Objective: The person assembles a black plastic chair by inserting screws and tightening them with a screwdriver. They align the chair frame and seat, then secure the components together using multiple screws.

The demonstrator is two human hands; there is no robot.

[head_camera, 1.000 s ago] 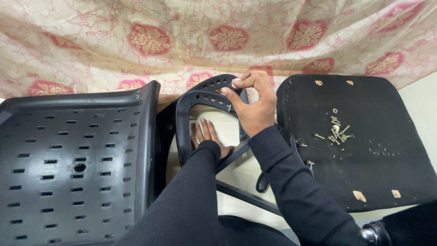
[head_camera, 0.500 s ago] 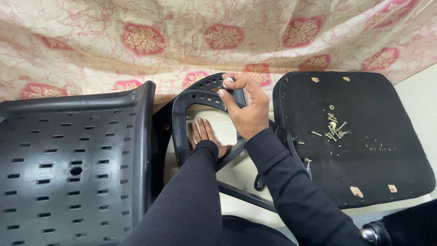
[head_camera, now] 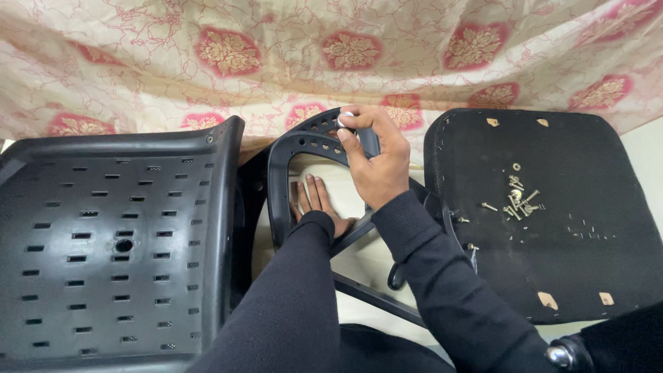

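Black plastic armrest loop is standing at centre; the right hand is pinching its top rim, the left hand lying flat, open inside it. Perforated chair back at nine o'clock, seat underside with loose screws at three.

A black perforated plastic panel is lying to my left, filling that side of my view. A black upholstered seat base is sitting to my right, underside up, with a small pile of metal screws resting on it. A cream cloth with red floral medallions is hanging across the back, behind both.
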